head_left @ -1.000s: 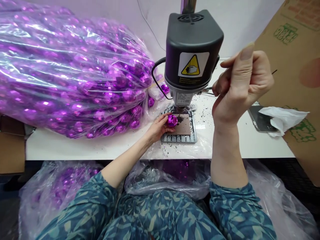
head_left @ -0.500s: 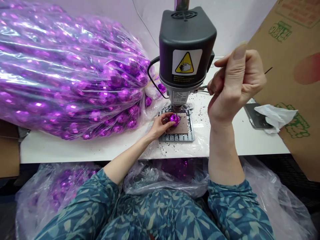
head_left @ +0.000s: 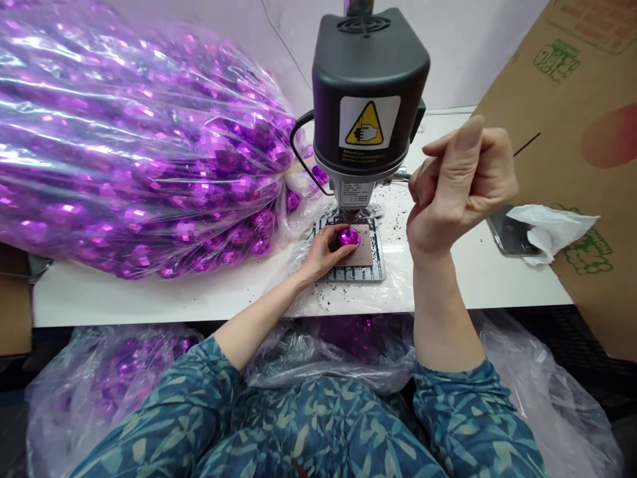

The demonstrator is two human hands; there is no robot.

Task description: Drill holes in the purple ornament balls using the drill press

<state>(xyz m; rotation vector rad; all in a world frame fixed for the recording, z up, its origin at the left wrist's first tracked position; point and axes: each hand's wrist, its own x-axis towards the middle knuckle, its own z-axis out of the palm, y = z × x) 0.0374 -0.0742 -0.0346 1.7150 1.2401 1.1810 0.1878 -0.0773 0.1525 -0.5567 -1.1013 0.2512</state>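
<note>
A shiny purple faceted ball (head_left: 349, 237) sits on a brown square board (head_left: 361, 253), under the chuck (head_left: 351, 215) of a black bench drill press (head_left: 371, 73). My left hand (head_left: 323, 255) pinches the ball from its left side between thumb and fingers. Raised at the right of the drill press, my right hand (head_left: 460, 182) is closed around the end of its feed lever (head_left: 402, 176); the grip itself is hidden in my fist. The board lies on the slotted metal base (head_left: 377, 271). Whether the drill bit touches the ball is too small to tell.
A big clear bag of purple balls (head_left: 149, 166) fills the table's left. Loose balls (head_left: 292, 200) lie by its neck. Dark shavings (head_left: 393, 222) litter the white table (head_left: 149, 299). At right are a phone (head_left: 512, 236), crumpled tissue (head_left: 555, 229) and a cardboard box (head_left: 572, 133).
My right hand has come down slightly. My left hand and the ball have shifted a little right on the board, and the ball's top face looks turned.
</note>
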